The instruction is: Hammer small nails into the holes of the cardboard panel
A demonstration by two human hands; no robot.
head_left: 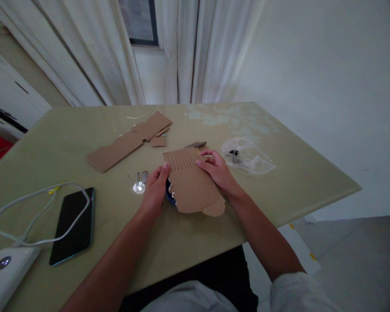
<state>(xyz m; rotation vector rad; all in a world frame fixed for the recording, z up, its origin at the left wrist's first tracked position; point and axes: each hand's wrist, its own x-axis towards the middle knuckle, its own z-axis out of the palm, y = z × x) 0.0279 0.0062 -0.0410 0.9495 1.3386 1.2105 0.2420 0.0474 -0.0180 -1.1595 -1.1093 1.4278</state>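
Observation:
A piece of brown cardboard (193,186) with rows of small punched holes in its far part is held between both hands. My left hand (156,189) grips its left edge, thumb on top. My right hand (216,169) pinches its right edge near the far corner. The cardboard's left and near edges are torn and ragged. Under it, a blue round object (170,195) shows only in part. Left of my left hand, several nails (143,177) stand on a small round white disc (138,187). Just beyond the cardboard lies a grey blade-like tool (196,144), partly covered.
Long cardboard strips (130,143) lie at the back left of the table (295,173). A clear plastic bag (253,158) with small black pieces is at the right. A phone (73,225), a white cable (39,193) and a white device (11,273) occupy the front left.

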